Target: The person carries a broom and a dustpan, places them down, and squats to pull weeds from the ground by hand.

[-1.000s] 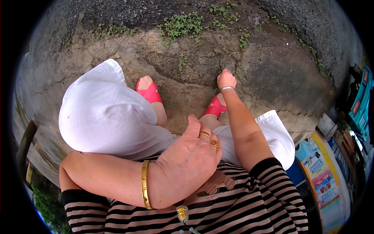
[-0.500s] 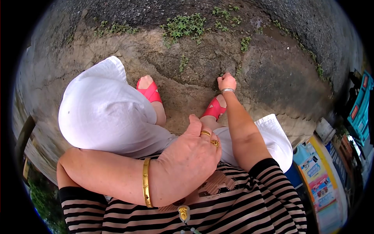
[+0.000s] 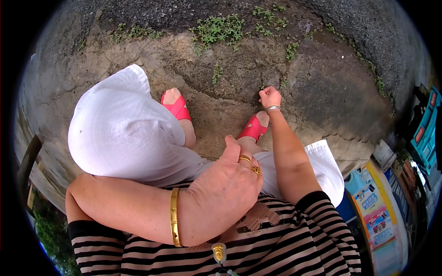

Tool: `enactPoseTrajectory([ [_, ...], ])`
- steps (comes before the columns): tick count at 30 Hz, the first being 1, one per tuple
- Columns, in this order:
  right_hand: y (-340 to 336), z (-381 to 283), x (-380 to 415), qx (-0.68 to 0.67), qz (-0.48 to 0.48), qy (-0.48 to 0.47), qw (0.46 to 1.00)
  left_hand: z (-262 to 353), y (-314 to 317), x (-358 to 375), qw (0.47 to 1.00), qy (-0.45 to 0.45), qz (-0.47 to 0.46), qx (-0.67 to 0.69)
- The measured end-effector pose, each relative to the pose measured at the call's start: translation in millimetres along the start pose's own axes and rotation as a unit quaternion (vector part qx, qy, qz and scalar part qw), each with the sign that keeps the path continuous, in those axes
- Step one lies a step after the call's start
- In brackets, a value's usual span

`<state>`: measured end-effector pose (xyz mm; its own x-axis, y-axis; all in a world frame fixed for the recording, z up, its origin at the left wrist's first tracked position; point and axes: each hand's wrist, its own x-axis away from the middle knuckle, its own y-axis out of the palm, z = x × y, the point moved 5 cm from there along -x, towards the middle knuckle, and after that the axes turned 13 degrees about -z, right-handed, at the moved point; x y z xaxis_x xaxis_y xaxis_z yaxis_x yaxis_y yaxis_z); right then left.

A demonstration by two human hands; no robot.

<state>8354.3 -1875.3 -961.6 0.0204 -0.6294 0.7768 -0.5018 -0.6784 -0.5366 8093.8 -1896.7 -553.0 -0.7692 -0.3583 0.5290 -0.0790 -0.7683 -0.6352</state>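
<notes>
We seem at a low reach, right hand (image 3: 270,97) near the weed (image 3: 283,82) on the ground (image 3: 331,101), left hand (image 3: 228,181) over our trousers (image 3: 115,129), both curled (whether holding anything, we cannot tell), and any grasp would call for uncurling.

Head-worn view, facing steeply down, close above striped shirt (image 3: 281,241)
</notes>
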Motion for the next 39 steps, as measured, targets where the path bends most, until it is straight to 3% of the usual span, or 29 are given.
enactPoseTrajectory([
  [3, -12, -15, 14, -0.093, 0.003, 0.004, 0.996, 0, -2, -1, 1.0, 0.005, -0.004, -0.004],
  [6, -17, -8, 15, -0.066, 0.034, 0.017, 0.997, 0, -2, -1, 1.0, 0.009, -0.008, -0.01],
  [9, -14, -18, 16, 0.052, 0.077, -0.08, 0.992, -1, -2, 0, 1.0, 0.006, -0.015, -0.015],
  [15, -6, -22, 11, 0.104, 0.109, -0.1, 0.984, 1, 1, 4, 1.0, -0.001, -0.011, -0.01],
  [27, -3, -46, 21, 0.167, 0.079, -0.051, 0.981, 2, 2, 10, 1.0, -0.012, -0.003, -0.015],
  [33, 5, -34, 11, 0.2, 0.106, 0.022, 0.974, 2, 1, 10, 1.0, -0.011, 0.005, -0.017],
  [39, 0, -43, 14, 0.207, 0.035, 0.116, 0.971, 3, 1, 10, 1.0, -0.01, 0.013, -0.008],
])
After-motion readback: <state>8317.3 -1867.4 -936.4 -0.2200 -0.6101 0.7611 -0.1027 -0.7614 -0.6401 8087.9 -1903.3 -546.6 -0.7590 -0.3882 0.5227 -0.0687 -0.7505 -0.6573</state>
